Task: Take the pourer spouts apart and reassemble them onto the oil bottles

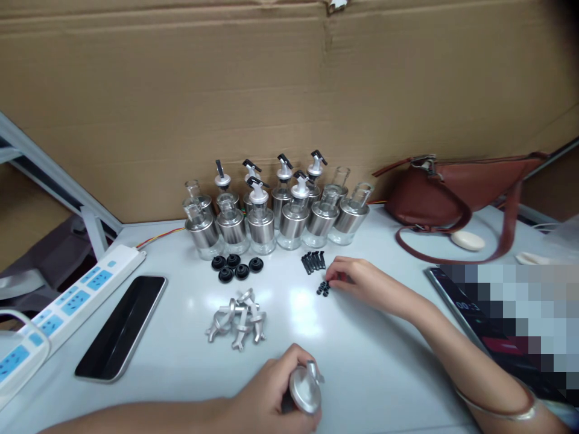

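My left hand point(289, 392) is closed around a silver pour spout point(306, 389), its round flange facing up near the front of the table. At the right, my right hand point(350, 276) pinches at the edge of a cluster of small black rings point(322, 290), a ring at its fingertips. Just behind them lie several thin black levers point(313, 261). Loose silver spouts point(242, 313) are heaped left of centre. Several ribbed black stoppers point(241, 272) sit behind that heap. Steel-sleeved glass bottles point(261, 232) stand in two rows, some topped with spouts point(259, 191) bearing black levers.
A cardboard wall point(271, 90) rises behind the bottles. On the left are a black phone point(122, 328) and a white power strip point(67, 307). A brown bag point(425, 196), a white oval object point(467, 241) and a dark-screened device point(456, 295) occupy the right.
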A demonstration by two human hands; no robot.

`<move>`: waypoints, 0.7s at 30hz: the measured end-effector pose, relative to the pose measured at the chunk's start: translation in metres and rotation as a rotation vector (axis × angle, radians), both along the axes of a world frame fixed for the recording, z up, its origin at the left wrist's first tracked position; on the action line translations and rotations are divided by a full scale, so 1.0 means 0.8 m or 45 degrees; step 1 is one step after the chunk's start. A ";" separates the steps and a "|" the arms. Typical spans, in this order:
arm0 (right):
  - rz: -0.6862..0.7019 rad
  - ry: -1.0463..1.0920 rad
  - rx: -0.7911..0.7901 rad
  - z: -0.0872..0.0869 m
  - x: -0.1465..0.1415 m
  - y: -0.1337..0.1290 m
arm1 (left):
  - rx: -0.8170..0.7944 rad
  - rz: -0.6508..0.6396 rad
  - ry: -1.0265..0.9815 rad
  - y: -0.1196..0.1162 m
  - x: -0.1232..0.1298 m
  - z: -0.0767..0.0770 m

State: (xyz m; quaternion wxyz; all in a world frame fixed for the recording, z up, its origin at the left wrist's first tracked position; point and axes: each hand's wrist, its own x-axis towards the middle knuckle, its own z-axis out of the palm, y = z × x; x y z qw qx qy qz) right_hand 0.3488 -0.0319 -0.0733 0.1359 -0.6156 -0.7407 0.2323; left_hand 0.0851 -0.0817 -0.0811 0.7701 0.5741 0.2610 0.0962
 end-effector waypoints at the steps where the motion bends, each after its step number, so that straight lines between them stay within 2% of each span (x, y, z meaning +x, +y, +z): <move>1: 0.007 -0.002 0.000 0.000 0.000 0.000 | 0.001 0.001 0.002 0.000 0.000 0.000; 12: 0.056 -0.015 -0.032 0.002 -0.001 -0.001 | 0.016 0.004 0.033 0.002 0.000 0.005; 18: -0.059 0.066 -0.070 0.005 -0.001 0.000 | -0.001 0.011 0.010 0.001 0.000 0.005; 21: -0.057 0.083 -0.037 0.007 -0.002 0.000 | 0.018 0.010 -0.001 0.000 0.000 0.004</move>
